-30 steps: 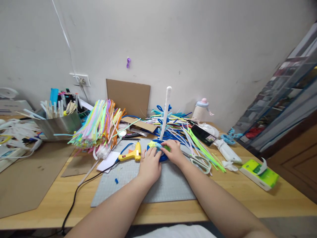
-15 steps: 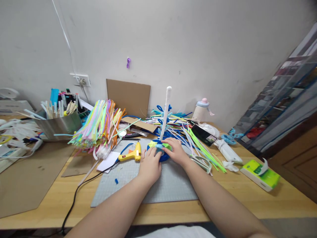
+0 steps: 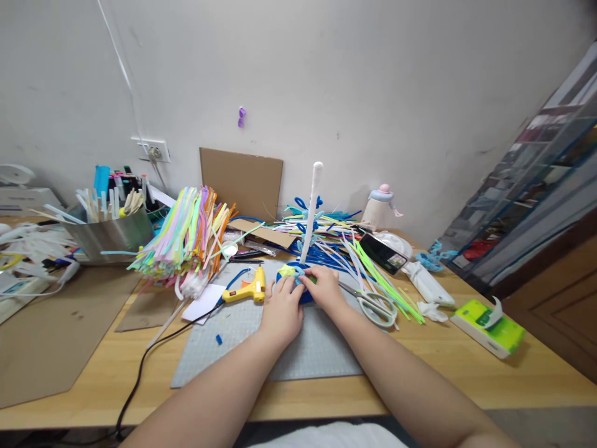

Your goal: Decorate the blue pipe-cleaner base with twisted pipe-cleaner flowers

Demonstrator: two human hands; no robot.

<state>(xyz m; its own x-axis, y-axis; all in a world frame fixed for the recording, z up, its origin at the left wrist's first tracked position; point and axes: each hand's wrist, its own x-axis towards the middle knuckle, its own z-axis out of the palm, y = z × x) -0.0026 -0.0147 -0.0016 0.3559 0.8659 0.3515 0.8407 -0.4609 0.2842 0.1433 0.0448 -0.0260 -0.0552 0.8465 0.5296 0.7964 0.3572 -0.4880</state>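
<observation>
A craft of fuzzy pipe cleaners stands on the grey cutting mat (image 3: 321,354): a round dark blue base (image 3: 305,299) with an upright white stem (image 3: 311,211). On the base sit a yellow piece (image 3: 286,271), a light blue piece (image 3: 299,274) and a green piece partly covered by fingers. My left hand (image 3: 283,308) is curled over the base's front left, gripping it. My right hand (image 3: 325,287) is closed at the right side, thumb and fingertips pinching at the light blue piece. Fingers hide much of the base.
A yellow glue gun (image 3: 247,290) lies left of my hands, its black cord trailing to the table edge. Scissors (image 3: 375,308) rest at the right. Behind are loose pipe cleaners (image 3: 326,249), a phone (image 3: 383,254) and a bundled stack (image 3: 186,236). A green tissue pack (image 3: 488,328) lies far right.
My right hand has shifted slightly left and inward, its fingers drawing together at the light blue piece. More of the scissors shows. My left hand stays nearly in place.
</observation>
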